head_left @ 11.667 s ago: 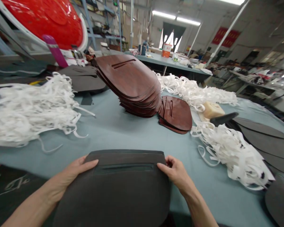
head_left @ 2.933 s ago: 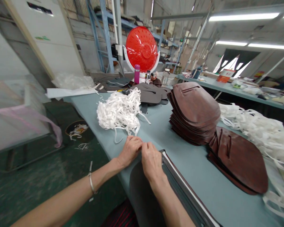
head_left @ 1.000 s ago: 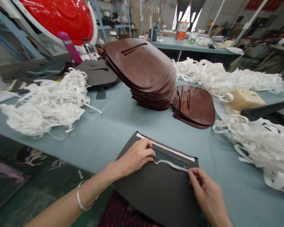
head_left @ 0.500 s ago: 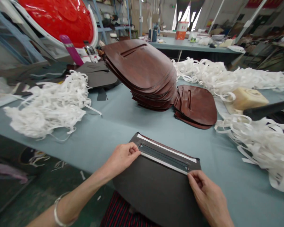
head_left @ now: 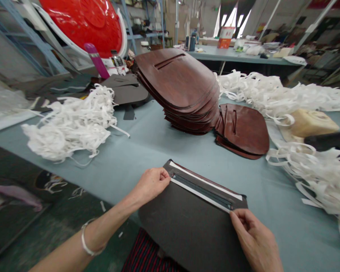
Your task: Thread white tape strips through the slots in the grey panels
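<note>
A dark grey foam panel lies on the blue-grey table top, with a long slot near its far edge. A white strip runs along the slot's far side, and a second white strip runs along its near side. My left hand rests on the panel's left corner, next to the slot's end. My right hand is at the panel's right side, finger and thumb pinching the near strip's end. Behind the panel stand a tall stack of brown leather panels and a smaller stack.
Piles of white strip offcuts lie at the left and right. A cream block and a black handle are at the right. A striped cloth is below the table edge, and a second table stands behind.
The near white strip, curved and loose a second ago, now lies straight along the slot. My left hand has moved to the panel's left corner. The whole view has shifted slightly.
</note>
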Action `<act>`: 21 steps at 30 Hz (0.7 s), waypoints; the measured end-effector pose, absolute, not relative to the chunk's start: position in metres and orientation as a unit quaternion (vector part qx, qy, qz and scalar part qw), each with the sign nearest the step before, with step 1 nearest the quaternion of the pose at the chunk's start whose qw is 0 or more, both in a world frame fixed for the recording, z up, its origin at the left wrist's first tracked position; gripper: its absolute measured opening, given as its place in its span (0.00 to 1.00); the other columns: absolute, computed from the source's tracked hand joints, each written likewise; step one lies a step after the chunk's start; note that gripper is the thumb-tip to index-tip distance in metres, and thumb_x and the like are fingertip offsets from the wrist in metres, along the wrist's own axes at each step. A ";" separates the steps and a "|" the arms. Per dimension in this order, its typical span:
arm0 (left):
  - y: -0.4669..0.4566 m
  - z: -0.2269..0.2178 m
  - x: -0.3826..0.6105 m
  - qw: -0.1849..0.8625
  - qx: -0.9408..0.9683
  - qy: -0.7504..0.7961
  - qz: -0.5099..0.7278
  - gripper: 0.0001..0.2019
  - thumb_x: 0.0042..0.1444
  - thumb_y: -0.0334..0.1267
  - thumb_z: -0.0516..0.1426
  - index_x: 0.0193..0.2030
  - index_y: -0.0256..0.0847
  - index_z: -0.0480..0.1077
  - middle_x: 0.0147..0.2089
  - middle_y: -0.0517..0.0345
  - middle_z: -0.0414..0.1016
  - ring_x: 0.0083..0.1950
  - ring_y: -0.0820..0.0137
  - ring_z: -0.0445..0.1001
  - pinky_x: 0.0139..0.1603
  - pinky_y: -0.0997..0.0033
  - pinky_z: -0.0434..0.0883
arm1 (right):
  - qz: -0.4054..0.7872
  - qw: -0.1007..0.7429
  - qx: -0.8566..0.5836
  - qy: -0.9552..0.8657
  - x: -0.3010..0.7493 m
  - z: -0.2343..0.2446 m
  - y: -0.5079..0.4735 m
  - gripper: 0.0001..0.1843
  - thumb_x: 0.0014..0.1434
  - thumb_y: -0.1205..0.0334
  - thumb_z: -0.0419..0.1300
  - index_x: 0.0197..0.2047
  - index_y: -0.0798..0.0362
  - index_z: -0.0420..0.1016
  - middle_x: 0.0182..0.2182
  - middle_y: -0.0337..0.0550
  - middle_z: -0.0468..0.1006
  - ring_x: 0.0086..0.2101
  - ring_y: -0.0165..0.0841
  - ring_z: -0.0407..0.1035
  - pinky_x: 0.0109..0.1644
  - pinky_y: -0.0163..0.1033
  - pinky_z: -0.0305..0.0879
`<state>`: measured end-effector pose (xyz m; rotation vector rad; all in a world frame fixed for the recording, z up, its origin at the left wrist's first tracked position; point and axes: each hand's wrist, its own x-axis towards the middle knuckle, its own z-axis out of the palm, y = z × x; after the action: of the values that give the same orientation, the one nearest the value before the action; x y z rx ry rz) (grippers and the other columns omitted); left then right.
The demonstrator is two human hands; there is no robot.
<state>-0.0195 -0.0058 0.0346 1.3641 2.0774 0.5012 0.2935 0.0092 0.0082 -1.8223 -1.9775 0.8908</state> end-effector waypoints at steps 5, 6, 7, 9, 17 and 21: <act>-0.002 0.033 -0.019 0.294 0.504 0.793 0.175 0.09 0.50 0.39 0.53 0.28 0.41 0.73 0.26 0.60 0.75 0.28 0.70 0.71 0.28 0.72 0.60 | 0.306 0.156 -0.642 -0.686 0.293 0.008 0.011 0.22 0.57 0.39 0.49 0.30 0.48 0.71 0.20 0.36 0.73 0.22 0.31 0.67 0.24 0.32 0.59; -0.002 0.033 -0.019 0.292 0.502 0.795 0.173 0.08 0.50 0.38 0.53 0.28 0.41 0.73 0.26 0.59 0.75 0.28 0.70 0.71 0.28 0.72 0.59 | 0.303 0.158 -0.643 -0.686 0.293 0.007 0.011 0.22 0.58 0.39 0.50 0.30 0.49 0.71 0.20 0.36 0.73 0.22 0.31 0.68 0.24 0.32 0.59; -0.001 0.033 -0.019 0.290 0.501 0.797 0.171 0.08 0.50 0.38 0.53 0.28 0.41 0.73 0.27 0.59 0.75 0.28 0.70 0.71 0.28 0.72 0.59 | 0.302 0.158 -0.643 -0.686 0.294 0.007 0.011 0.22 0.58 0.39 0.50 0.31 0.49 0.72 0.20 0.36 0.73 0.22 0.31 0.68 0.24 0.32 0.59; -0.001 0.034 -0.018 0.285 0.499 0.801 0.167 0.08 0.50 0.38 0.54 0.28 0.41 0.73 0.27 0.59 0.75 0.29 0.69 0.71 0.28 0.71 0.59 | 0.303 0.154 -0.646 -0.684 0.294 0.006 0.011 0.22 0.58 0.39 0.50 0.31 0.48 0.72 0.21 0.36 0.74 0.23 0.31 0.68 0.25 0.32 0.59; -0.020 0.023 0.001 0.109 0.617 0.751 0.207 0.04 0.59 0.34 0.50 0.37 0.41 0.65 0.36 0.56 0.72 0.38 0.67 0.70 0.39 0.68 0.65 | 0.302 0.173 -0.655 -0.671 0.290 0.009 0.013 0.18 0.58 0.45 0.52 0.28 0.50 0.71 0.20 0.37 0.73 0.22 0.31 0.66 0.26 0.33 0.57; -0.036 0.011 0.006 0.003 0.688 0.701 0.186 0.10 0.62 0.31 0.46 0.44 0.38 0.67 0.43 0.49 0.71 0.46 0.61 0.69 0.48 0.61 0.67 | 0.309 0.187 -0.650 -0.669 0.288 0.015 0.012 0.14 0.58 0.52 0.52 0.27 0.51 0.71 0.19 0.36 0.71 0.21 0.30 0.65 0.26 0.32 0.56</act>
<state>0.0063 -0.0356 0.0112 2.1574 2.1985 0.5836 0.2880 0.0119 0.0146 -1.8284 -1.8831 0.8703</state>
